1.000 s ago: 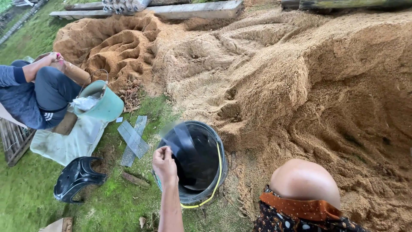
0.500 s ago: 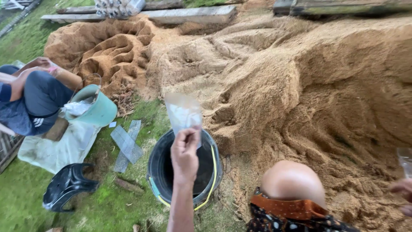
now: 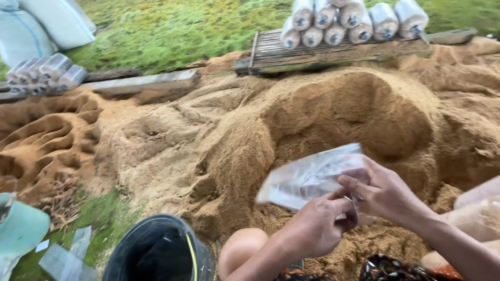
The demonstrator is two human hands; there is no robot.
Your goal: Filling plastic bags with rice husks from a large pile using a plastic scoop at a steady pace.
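Both hands meet near the lower right of the view, over a broad heap of tan sawdust (image 3: 219, 140). The left hand (image 3: 315, 231) comes up from the near edge with its fingers curled, pinching the near edge of a clear plastic bag (image 3: 312, 174); the right hand (image 3: 383, 195) reaches in from the right, its thumb and forefinger pressed on the same bag just beside the left hand's fingertips. The bag is flat, crumpled and blurred, held above the sawdust and spreading leftward and away from the hands, in front of a scooped hollow in the heap. A bare knee (image 3: 245, 250) shows at the near edge, under the left forearm. To its left stands a black bucket (image 3: 156, 252) with a yellow line along its rim, on grass at the foot of the heap. At the near left edge is part of a pale green container (image 3: 23, 229), with flat clear bags (image 3: 65, 257) lying on the grass between it and the bucket. At the far side a wooden slatted pallet (image 3: 291, 49) carries a row of filled white cylindrical bags (image 3: 354, 18). Another cluster of filled bags (image 3: 44, 73) lies at the far left beside a wooden plank (image 3: 146, 83), with white sacks (image 3: 57, 21) behind on the grass.
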